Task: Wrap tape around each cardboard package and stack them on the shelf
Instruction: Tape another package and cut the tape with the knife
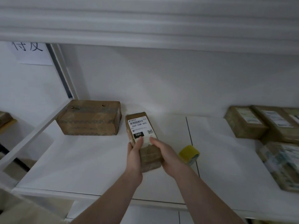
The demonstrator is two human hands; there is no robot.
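**Carefully: the package could slip or knock the tape**

You grip the narrow brown cardboard package (pixel 143 139) with a white label from both sides, left hand (pixel 134 155) and right hand (pixel 168 156), fingers curled on it, low over the white shelf (pixel 90 167). A loose hold could drop it; swinging right could hit the yellow tape roll (pixel 189 154).

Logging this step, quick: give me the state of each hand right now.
Left hand: holding the labelled package, fingers curled over its left edge.
Right hand: holding the same package, gripping its right side.
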